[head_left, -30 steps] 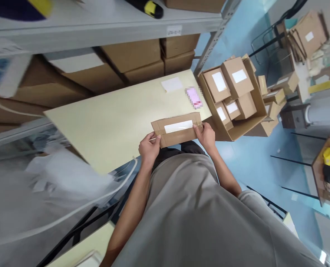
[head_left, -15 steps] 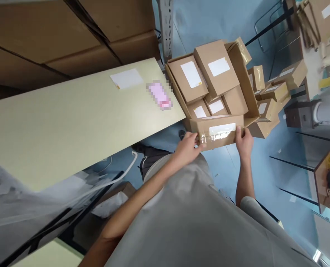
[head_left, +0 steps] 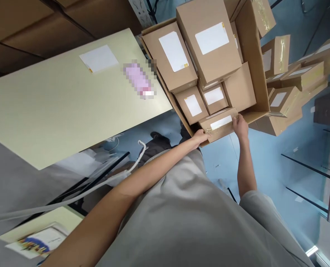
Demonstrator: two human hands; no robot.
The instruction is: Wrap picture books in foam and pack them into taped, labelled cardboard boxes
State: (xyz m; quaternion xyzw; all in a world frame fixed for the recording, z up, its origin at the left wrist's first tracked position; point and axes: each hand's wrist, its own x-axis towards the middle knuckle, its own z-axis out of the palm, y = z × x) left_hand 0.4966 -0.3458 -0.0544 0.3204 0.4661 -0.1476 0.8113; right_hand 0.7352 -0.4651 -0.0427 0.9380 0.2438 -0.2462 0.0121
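Observation:
Between my two hands is a taped cardboard box (head_left: 223, 129) with a white label, at the near side of a large open carton (head_left: 261, 74). My left hand (head_left: 200, 137) grips its left end, and my right hand (head_left: 240, 127) grips its right end. Part of the box sits within the carton's near wall; its underside is hidden. Inside the carton lie several more labelled boxes, among them a big one (head_left: 206, 44) at the back, a flat one (head_left: 169, 55) on the left and a small one (head_left: 215, 99) just behind the held box.
Left of the carton stands a pale table (head_left: 70, 111) bearing a white paper (head_left: 98, 58) and a blurred pink item (head_left: 137, 78). Taped boxes (head_left: 283, 100) are piled on the right. A white hose (head_left: 98, 191) crosses below the table. Brown cartons (head_left: 37, 29) stand behind it.
Both hands have lowered the box from above the carton's near edge down into its near side. My view has moved closer to the carton.

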